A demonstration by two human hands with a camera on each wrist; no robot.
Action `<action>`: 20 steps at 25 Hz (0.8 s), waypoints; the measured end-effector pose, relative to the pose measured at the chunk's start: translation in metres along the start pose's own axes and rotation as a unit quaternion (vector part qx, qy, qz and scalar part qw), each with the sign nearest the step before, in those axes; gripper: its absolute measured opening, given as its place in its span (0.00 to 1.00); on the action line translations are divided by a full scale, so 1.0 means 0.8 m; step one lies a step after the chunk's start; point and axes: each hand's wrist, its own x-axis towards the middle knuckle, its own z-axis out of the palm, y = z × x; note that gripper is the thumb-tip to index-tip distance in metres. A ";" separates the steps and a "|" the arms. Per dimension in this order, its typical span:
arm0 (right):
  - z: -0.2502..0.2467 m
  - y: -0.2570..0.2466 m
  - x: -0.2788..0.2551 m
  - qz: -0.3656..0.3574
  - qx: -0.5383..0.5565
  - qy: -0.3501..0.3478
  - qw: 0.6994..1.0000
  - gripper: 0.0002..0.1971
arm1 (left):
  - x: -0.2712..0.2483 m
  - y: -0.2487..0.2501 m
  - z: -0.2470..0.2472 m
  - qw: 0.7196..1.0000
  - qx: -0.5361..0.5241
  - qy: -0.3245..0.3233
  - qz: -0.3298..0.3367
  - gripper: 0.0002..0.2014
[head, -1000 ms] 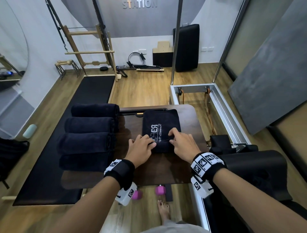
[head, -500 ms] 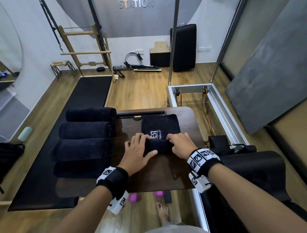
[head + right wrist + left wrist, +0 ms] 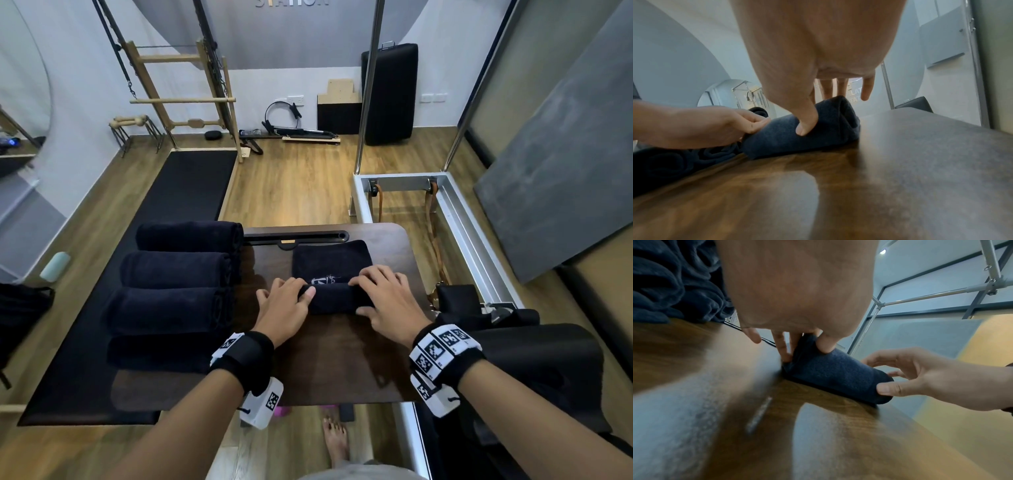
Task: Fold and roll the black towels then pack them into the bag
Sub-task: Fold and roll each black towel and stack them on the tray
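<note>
A black towel (image 3: pixel 334 299) lies on the dark wooden table (image 3: pixel 342 359), its near part rolled into a tube and its far part (image 3: pixel 330 260) still flat with a white logo half covered. My left hand (image 3: pixel 291 294) grips the roll's left end, thumb on the near side and fingers over the top. My right hand (image 3: pixel 373 294) grips the right end the same way. The left wrist view shows the roll (image 3: pixel 838 374) pinched at both ends. In the right wrist view my thumb presses into the roll (image 3: pixel 797 139).
Several rolled black towels (image 3: pixel 178 294) lie side by side along the table's left edge. A black bag (image 3: pixel 20 308) sits on the floor at far left. A metal frame (image 3: pixel 459 219) and black padded equipment (image 3: pixel 534 359) stand to the right.
Both hands have rolled the towel further away from me. The roll is thicker, the flat part is shorter and the logo is mostly covered.
</note>
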 end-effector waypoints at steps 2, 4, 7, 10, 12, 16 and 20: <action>-0.001 0.006 0.011 -0.005 -0.018 -0.009 1.000 0.21 | 0.005 0.004 -0.003 1.000 0.011 -0.016 -0.007 0.14; -0.004 0.010 0.027 0.004 0.018 -0.030 0.999 0.17 | 0.006 0.007 -0.008 1.000 0.020 -0.015 -0.008 0.14; -0.009 0.015 0.050 0.024 0.049 -0.091 0.994 0.13 | 0.001 0.008 -0.008 0.999 0.007 0.039 0.024 0.17; -0.012 0.020 0.071 0.045 0.064 -0.140 0.987 0.14 | -0.009 0.006 -0.002 0.994 0.041 0.067 0.071 0.25; -0.015 0.022 0.077 0.061 0.114 -0.139 0.982 0.19 | -0.005 0.005 -0.001 0.994 0.063 0.064 0.069 0.23; -0.018 0.035 0.073 -0.013 0.074 -0.025 0.997 0.06 | 0.027 0.012 -0.013 0.994 0.092 0.055 0.010 0.18; -0.022 0.053 0.078 -0.015 0.043 -0.070 0.997 0.28 | 0.066 0.023 -0.020 0.996 0.062 0.047 -0.050 0.21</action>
